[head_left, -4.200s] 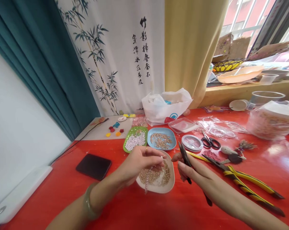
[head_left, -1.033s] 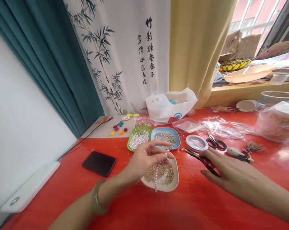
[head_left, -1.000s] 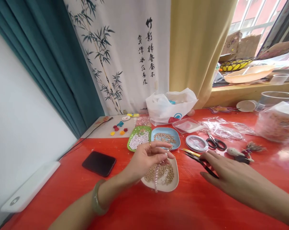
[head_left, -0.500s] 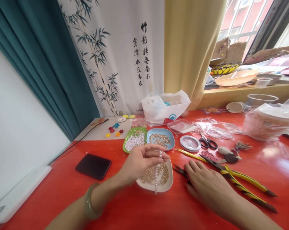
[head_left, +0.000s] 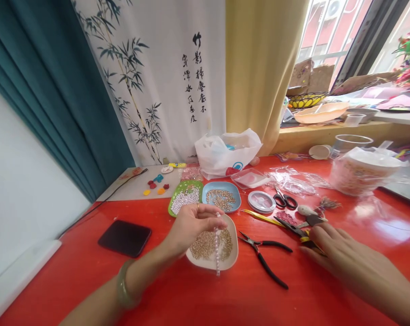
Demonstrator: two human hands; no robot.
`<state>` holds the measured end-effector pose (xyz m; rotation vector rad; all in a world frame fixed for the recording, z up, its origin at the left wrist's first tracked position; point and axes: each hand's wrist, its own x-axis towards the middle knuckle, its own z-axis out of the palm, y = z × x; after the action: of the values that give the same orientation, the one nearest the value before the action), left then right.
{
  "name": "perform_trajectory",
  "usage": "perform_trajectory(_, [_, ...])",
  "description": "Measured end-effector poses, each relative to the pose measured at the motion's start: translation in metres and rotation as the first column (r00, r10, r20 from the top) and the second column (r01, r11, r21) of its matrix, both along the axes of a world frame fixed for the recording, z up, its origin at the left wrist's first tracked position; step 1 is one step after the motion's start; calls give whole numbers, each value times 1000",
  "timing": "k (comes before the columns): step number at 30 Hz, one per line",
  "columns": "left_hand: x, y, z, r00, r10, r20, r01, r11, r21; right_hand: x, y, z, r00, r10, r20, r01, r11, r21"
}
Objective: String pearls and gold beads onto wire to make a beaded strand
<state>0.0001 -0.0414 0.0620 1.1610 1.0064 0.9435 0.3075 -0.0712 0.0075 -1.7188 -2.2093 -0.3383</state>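
My left hand (head_left: 191, 224) pinches the top of a short strand of pale pink beads (head_left: 217, 246), which hangs over a beige dish (head_left: 213, 264) of small gold beads. My right hand (head_left: 340, 251) lies palm down on the red table (head_left: 205, 299), its fingers spread over the handles of yellow-and-black pliers (head_left: 293, 227). Black-handled pliers (head_left: 266, 258) lie loose on the table between the dish and my right hand.
Behind the beige dish stand a green dish (head_left: 184, 202) of white beads, a blue dish (head_left: 221, 198) of gold beads, a cord spool (head_left: 261, 201) and small scissors (head_left: 283, 199). A black phone (head_left: 124, 237) lies left. A white plastic bag (head_left: 227, 153) and clear packets sit farther back.
My right hand let go of the black-handled pliers, left them on the table and moved right onto the yellow-and-black pliers. My left hand kept hold of the bead strand.
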Motion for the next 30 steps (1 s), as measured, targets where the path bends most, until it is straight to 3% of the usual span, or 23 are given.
perform_trajectory(4, [2,0,-7,1000,-19,5,19,999,-30,2,-9,-19,998,3,69,-4,1000,11])
perform_trajectory(9, [3,0,-12,1000,-21,10,22,992,-125,7,-11,-26,998,-50,35,49,998,36])
perform_trajectory(14, [2,3,-16,993,-112,49,118,981,-156,14,-11,-29,996,62,62,-65,997,45])
perform_trajectory(17, [3,3,-17,993,-118,27,121,986,-114,15,-11,-30,998,70,-6,-70,997,15])
perform_trajectory(20, [3,3,-15,996,-93,6,93,992,-85,14,-10,-29,986,-10,-166,7,1000,-19])
perform_trajectory(22, [3,2,-13,996,-84,7,84,993,-78,12,-9,-25,942,-66,-330,48,997,-62])
perform_trajectory(25, [4,2,-13,997,-77,14,78,994,-72,4,-11,-12,805,-152,-574,32,976,-214])
perform_trajectory(28, [5,1,-13,999,-50,20,51,996,-78,-8,-17,0,673,-322,-666,48,917,-395])
perform_trajectory(30, [6,0,-12,1000,-26,8,27,996,-87,-16,-20,3,649,-246,-720,-14,942,-335])
